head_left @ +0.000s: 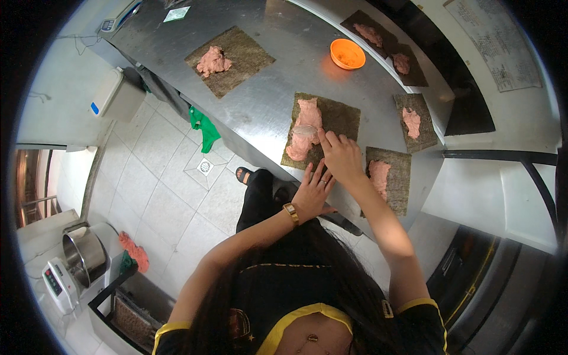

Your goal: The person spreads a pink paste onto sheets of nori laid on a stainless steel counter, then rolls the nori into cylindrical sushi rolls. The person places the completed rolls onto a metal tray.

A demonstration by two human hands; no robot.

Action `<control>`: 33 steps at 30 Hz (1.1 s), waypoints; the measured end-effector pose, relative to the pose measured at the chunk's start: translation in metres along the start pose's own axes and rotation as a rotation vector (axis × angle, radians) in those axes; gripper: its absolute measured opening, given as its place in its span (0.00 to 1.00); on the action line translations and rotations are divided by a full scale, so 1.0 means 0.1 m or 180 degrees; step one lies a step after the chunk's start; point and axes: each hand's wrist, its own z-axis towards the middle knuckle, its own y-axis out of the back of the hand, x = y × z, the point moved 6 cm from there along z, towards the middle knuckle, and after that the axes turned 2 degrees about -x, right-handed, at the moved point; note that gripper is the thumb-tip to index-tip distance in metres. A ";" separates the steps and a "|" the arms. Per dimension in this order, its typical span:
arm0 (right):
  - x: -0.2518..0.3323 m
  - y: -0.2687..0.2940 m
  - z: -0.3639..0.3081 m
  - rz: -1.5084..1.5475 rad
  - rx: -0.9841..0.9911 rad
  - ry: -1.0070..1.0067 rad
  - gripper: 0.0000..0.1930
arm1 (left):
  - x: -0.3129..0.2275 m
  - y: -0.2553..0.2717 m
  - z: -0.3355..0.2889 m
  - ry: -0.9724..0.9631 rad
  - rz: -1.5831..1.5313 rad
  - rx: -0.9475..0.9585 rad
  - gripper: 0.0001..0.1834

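Stretches the right arm up from below, a little bent at the elbow. Curls the right hand (pixel 343 157) over the steel table (pixel 248 118), with fingertips together on the end of a pale flat tool (pixel 305 131). Bends the left arm in from the side, with a gold watch (pixel 290 208) on the wrist. Spreads the left hand (pixel 313 195) with fingers apart, holding nothing, tips by the near edge of a dark green sheet (pixel 341 115). Shows writing on the wall paper (pixel 494 44), too tiny to read. Shows a red and yellow patch (pixel 239 324) on the black shirt (pixel 284 290), too blurry to read. Has pink paste (pixel 302 149) under the tool, on the left part of the sheet. Looks soft, wet and bumpy, in a long strip.
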 end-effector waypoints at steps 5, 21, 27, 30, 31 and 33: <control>-0.11 -0.10 0.09 0.0146 0.0035 -0.0262 0.21 | 0.00 0.04 0.01 -0.0019 -0.0020 -0.0064 0.55; -0.55 -0.23 0.58 0.0848 0.0304 -0.0984 0.13 | 0.00 0.07 0.02 -0.0026 -0.0022 -0.0160 0.57; -0.87 -0.19 0.61 0.1538 0.0299 -0.1575 0.12 | 0.01 0.05 0.02 -0.0030 -0.0090 -0.0231 0.57; -0.74 -0.08 0.57 0.1002 0.0463 -0.1003 0.14 | 0.01 0.03 0.02 -0.0038 -0.0032 -0.0187 0.57; -0.65 -0.04 0.55 0.0871 0.0461 -0.0820 0.15 | 0.01 0.04 0.02 -0.0042 -0.0014 -0.0153 0.58; -0.58 -0.04 0.54 0.0670 0.0419 -0.0536 0.16 | 0.00 0.05 0.03 -0.0051 -0.0032 -0.0128 0.58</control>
